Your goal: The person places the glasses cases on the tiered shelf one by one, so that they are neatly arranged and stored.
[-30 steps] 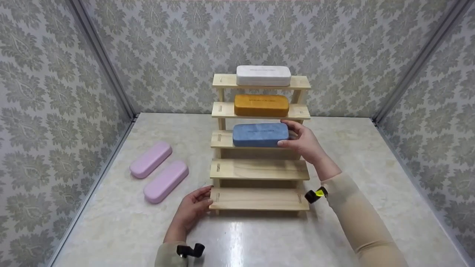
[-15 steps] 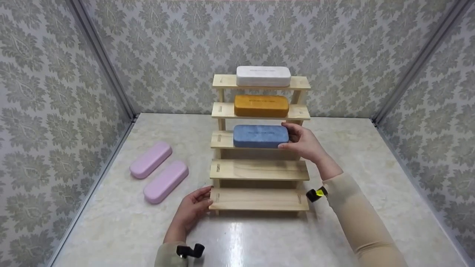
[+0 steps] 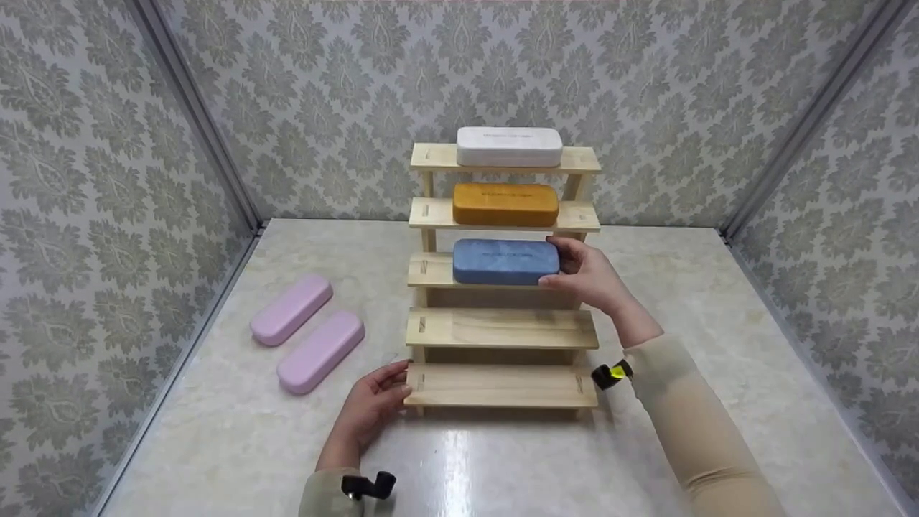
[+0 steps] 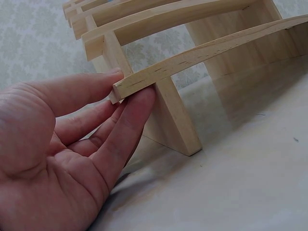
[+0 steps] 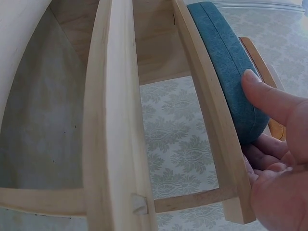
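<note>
A blue glasses case (image 3: pixel 505 262) rests on the middle shelf of a wooden step rack (image 3: pixel 502 330). My right hand (image 3: pixel 592 278) grips the case's right end, thumb at the front and fingers behind; in the right wrist view the thumb (image 5: pixel 269 96) presses on the blue case (image 5: pixel 226 67). At the lowest shelf's left end, my left hand (image 3: pixel 370 406) pinches the board. The left wrist view shows the thumb above and fingers (image 4: pixel 130 120) below the shelf end (image 4: pixel 139 83). An orange glasses case (image 3: pixel 505 205) and a white glasses case (image 3: pixel 509 147) sit on the two shelves above.
Two pink glasses cases (image 3: pixel 321 352) lie side by side, slanted, on the marbled table (image 3: pixel 230 445) left of the rack. Patterned wall panels (image 3: pixel 344 108) enclose the back and sides. Black camera mounts (image 3: pixel 368 485) are on both sleeves.
The blue case has shifted very slightly to the right on its shelf, with my right hand still on its end. My left hand keeps its place on the lowest shelf.
</note>
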Tool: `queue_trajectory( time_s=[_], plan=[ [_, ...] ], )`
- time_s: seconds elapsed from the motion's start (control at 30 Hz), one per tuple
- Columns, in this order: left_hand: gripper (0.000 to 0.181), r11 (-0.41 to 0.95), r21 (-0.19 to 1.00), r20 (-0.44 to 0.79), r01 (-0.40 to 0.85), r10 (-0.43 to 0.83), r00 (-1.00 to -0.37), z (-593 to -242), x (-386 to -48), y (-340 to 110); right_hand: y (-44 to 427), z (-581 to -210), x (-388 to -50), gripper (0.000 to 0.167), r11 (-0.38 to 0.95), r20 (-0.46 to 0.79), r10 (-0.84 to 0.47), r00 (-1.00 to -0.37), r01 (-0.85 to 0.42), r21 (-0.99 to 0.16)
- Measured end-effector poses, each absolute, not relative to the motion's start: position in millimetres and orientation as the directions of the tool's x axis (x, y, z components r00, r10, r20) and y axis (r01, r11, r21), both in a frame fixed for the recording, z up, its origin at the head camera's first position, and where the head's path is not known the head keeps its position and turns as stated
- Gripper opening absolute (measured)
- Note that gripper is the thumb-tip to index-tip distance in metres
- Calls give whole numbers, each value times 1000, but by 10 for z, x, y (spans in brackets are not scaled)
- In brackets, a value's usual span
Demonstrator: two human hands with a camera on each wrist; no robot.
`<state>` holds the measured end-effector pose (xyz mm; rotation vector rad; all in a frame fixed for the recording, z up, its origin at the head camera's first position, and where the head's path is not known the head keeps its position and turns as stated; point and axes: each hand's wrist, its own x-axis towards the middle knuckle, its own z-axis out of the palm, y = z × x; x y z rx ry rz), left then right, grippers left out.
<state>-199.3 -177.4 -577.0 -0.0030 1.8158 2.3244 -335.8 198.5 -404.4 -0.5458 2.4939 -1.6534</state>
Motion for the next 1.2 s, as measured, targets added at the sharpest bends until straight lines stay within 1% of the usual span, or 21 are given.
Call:
queue_trajectory(
  time_s=[0.23,0.53,0.77,0.87,1.0,1.2],
  plan=[
    [62,-222,960,-143,-170,133,-981,-5748,-1994,-1761,1991,-4049,-3366,80,357,113,-354,-928,-246,-901],
    [61,-191,968,-138,-161,128,-982,-5763,-1994,-1767,2007,-4060,-3330,81,362,122,-361,-925,-259,-895],
    [61,-176,971,-147,-164,105,-983,-5775,-2009,-1771,2100,-4080,-3191,77,370,164,-328,-930,-286,-884],
    [61,-187,968,-152,-170,106,-983,-5761,-2003,-1770,2173,-4113,-3112,73,325,184,-309,-933,-285,-902],
    [61,-209,963,-150,-172,114,-982,-5747,-1997,-1764,2296,-4179,-2988,69,207,217,-274,-937,-278,-938],
    [61,-207,964,-144,-168,128,-981,-5760,-1999,-1768,2483,-4314,-2770,65,79,261,-135,-956,-272,-959]
  ],
)
